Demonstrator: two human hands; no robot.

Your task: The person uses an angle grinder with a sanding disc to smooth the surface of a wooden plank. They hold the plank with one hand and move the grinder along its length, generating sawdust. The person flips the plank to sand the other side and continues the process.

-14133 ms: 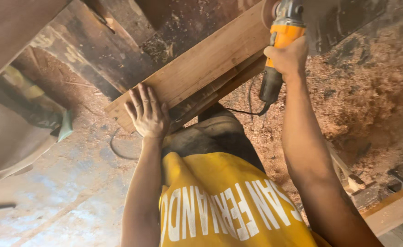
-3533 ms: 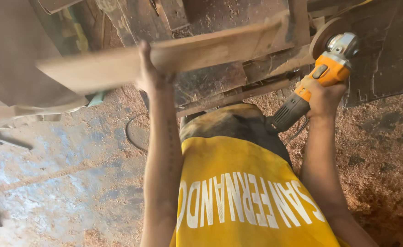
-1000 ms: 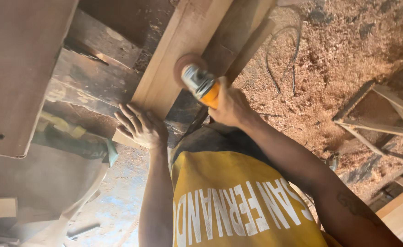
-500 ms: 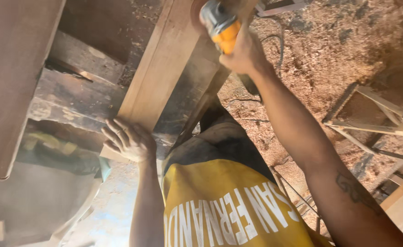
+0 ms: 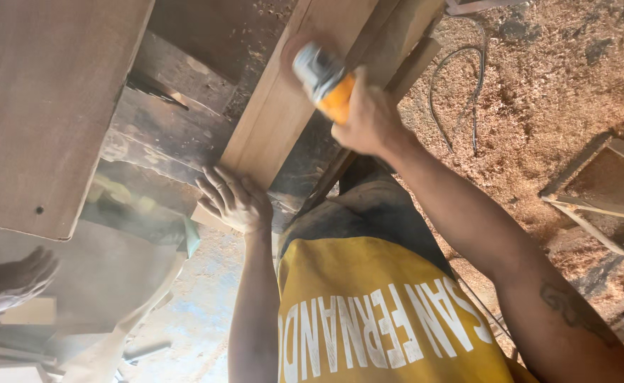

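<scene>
Wood plank (image 5: 276,120): pale, long, running from the near end by the left hand up toward the top edge; lying on a darker, worn bench (image 5: 163,142)
Left hand (image 5: 235,201): flat on the near end of the plank, fingers spread and open, palm pressing down, gripping nothing
Right hand (image 5: 369,117): fingers closed round the orange body of the grinder, arm stretched out from lower right
Angle grinder (image 5: 322,78): orange body, grey head, disc blurred at the top; head set on the plank's surface, well up the board from the left hand
Cord (image 5: 457,78): thin dark loop lying on the sawdust to the right of the plank
Floor (image 5: 560,85): thick with reddish sawdust and shavings
Brown board (image 5: 49,99): large flat panel filling the upper left, beside the bench
Wooden frame (image 5: 595,206): slatted, at the right edge, half sunk in sawdust
Yellow shirt (image 5: 369,319): bottom centre, between the two arms
Other hand (image 5: 7,284): a second person's, at the left edge, fingers loosely curled; what it touches cannot be told
</scene>
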